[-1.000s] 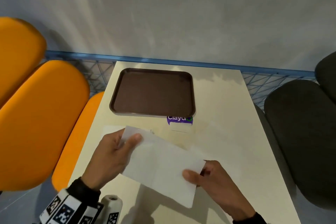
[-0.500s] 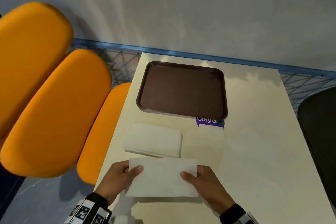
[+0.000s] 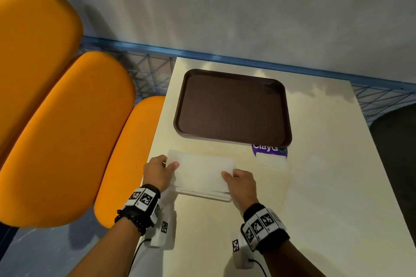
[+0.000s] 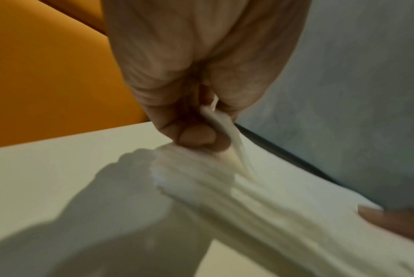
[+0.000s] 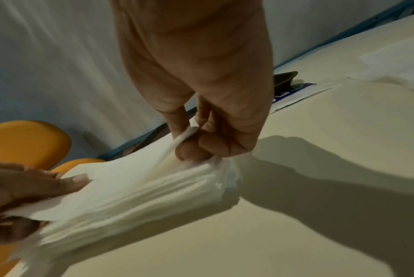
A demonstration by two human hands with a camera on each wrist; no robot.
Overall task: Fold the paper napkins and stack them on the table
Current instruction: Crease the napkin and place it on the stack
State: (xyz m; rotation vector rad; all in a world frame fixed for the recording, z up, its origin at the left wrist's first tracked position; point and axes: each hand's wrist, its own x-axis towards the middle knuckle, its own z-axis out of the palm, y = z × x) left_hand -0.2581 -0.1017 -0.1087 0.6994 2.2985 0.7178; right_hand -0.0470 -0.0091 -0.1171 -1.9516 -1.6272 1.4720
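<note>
Left hand [image 3: 157,173], right hand [image 3: 242,183] pinch folded white paper napkin [image 3: 200,172] over napkin stack [image 3: 202,195]; cream table [image 3: 326,186]; dark brown plastic tray [image 3: 233,105] beyond fingertips; orange seats [image 3: 67,137] left; grey wall [image 3: 225,7] behind.

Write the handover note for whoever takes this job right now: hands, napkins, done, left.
Left hand: pinches the left end of the folded napkin, thumb on top.
Right hand: pinches its right end, same grip.
The napkin lies over the stack of folded napkins on the table, just in front of the brown tray; its ends are not yet released.
Done: this napkin folded, several stacked.
Left: let go and square the edges. More white paper lies further right; fold it if it is napkins.
</note>
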